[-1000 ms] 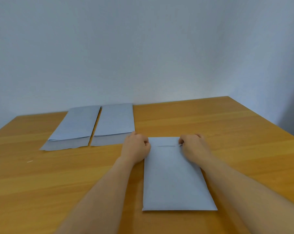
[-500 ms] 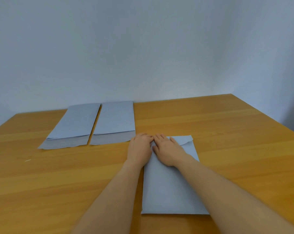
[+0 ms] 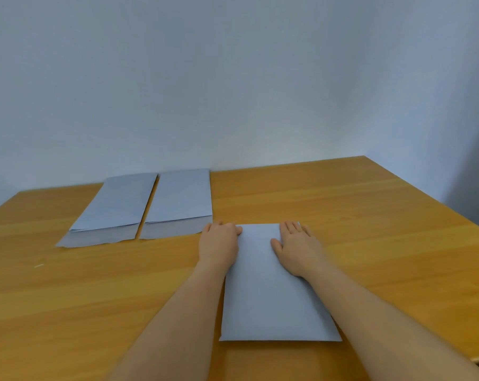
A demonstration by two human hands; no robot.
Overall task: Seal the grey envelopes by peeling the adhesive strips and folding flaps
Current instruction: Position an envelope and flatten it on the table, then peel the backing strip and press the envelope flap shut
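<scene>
Behind everything I see a plain pale wall (image 3: 232, 78), and below it the wooden tabletop (image 3: 370, 215) fills the lower half of my view. Nearest me on the tabletop lies the grey envelope (image 3: 268, 292) I am working on, flat, its long side running away from me, its far end square and even. Farther off to the left, two more grey envelopes lie side by side: the left envelope (image 3: 114, 207) and the middle envelope (image 3: 180, 199), a narrow gap of wood between them, each with its flap open and spread flat toward me. My right hand (image 3: 298, 248) rests flat on the far right part of the near envelope, fingers straight and apart, palm down. My left hand (image 3: 219, 243) sits at the far left corner of that envelope, fingers bent downward at the edge; I cannot tell whether they hold anything. A tiny pale scrap (image 3: 38, 265) lies on the wood at far left.
</scene>
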